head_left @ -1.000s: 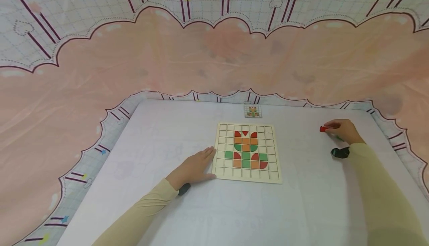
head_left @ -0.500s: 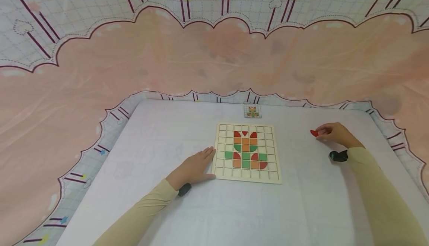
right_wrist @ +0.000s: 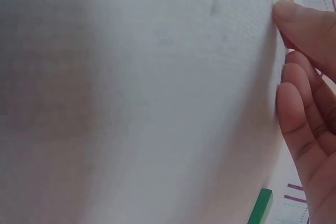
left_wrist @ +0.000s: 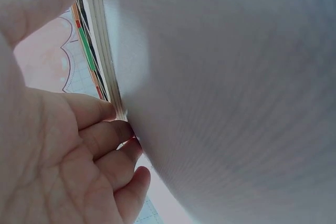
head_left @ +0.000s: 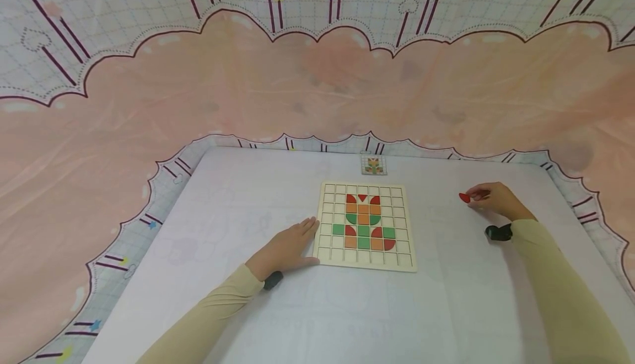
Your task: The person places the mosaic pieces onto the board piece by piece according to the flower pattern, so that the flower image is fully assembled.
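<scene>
Right hand (head_left: pixel 496 199) pinches a small red piece (head_left: pixel 464 197), rounded with a pointed end, low over the table right of the board (head_left: pixel 324 253). Left hand (head_left: pixel 285 248) lies flat, fingers straight, against the board's left edge.

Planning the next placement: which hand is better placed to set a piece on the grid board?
Right: the right hand pinches a red piece; the left hand lies flat against the grid board.

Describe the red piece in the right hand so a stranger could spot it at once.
Start at the wooden grid board in the middle of the white table. Look right of it to the right hand. Its fingertips pinch a small red piece, the only loose red shape off the board.
</scene>
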The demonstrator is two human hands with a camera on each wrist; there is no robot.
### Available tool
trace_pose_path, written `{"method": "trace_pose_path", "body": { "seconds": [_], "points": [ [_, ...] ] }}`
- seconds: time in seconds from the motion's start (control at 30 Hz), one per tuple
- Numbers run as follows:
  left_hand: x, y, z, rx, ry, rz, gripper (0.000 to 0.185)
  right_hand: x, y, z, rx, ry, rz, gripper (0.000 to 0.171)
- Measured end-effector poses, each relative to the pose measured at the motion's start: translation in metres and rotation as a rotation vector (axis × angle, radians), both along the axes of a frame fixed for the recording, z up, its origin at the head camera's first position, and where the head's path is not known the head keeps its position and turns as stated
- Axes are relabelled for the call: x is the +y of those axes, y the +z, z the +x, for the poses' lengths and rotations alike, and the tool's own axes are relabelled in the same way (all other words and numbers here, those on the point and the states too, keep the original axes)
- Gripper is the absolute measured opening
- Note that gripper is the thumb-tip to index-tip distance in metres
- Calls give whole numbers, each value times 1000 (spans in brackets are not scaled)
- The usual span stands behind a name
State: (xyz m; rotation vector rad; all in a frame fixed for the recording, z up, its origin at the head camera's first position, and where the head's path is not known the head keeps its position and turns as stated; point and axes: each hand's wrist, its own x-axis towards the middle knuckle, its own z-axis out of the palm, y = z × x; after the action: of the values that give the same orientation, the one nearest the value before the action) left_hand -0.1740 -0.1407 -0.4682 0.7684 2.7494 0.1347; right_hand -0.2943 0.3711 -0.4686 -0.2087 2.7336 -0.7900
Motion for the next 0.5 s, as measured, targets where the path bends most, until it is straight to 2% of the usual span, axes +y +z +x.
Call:
{"method": "trace_pose_path", "body": {
  "seconds": [0.33, 0.5],
  "points": [
    [0, -2, -1, -1, -1, -7, 86, -5, -2, 1, 6, 10, -24, 37],
    [0, -1, -1, -10, 6, -4, 86, -18, -1, 4, 34, 46, -57, 34]
  ]
}}
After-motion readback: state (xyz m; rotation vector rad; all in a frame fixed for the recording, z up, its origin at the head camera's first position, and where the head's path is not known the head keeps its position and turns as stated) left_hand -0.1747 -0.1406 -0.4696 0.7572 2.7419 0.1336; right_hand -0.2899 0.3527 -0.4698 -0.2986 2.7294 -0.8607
